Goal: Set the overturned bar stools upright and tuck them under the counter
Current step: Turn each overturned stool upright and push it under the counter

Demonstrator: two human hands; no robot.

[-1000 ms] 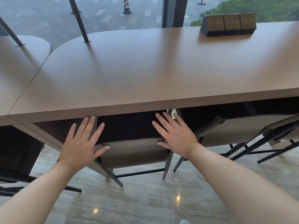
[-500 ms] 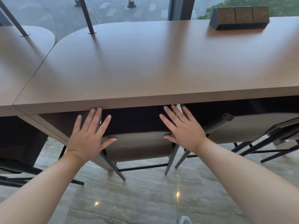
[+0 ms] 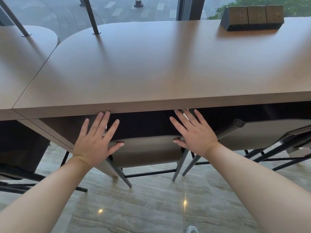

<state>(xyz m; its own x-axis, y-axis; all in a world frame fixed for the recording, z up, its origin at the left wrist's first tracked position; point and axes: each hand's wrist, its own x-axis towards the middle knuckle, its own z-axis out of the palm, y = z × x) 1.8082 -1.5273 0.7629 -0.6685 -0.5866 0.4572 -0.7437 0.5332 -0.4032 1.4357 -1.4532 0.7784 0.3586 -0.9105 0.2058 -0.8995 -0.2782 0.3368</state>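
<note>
An upright bar stool (image 3: 148, 151) with a grey-brown backrest and grey legs stands partly under the brown counter (image 3: 151, 73). My left hand (image 3: 95, 140) lies flat with straight fingers on the left end of the backrest top. My right hand (image 3: 195, 132) lies flat on the right end, thumb along the backrest edge. Fingertips of both hands reach the counter's underside edge. A second stool (image 3: 255, 135) lies tilted under the counter to the right, its leg end cap pointing at me.
A dark socket block (image 3: 252, 17) sits on the counter at the back right. Two thin metal posts (image 3: 91, 15) rise from the counter tops at the left. Dark chair frames (image 3: 15, 182) stand at the lower left. Polished stone floor (image 3: 134, 207) lies below.
Both hands and the stool's backrest have moved forward toward the counter; the stool now sits deeper under it and my fingertips reach the counter edge.
</note>
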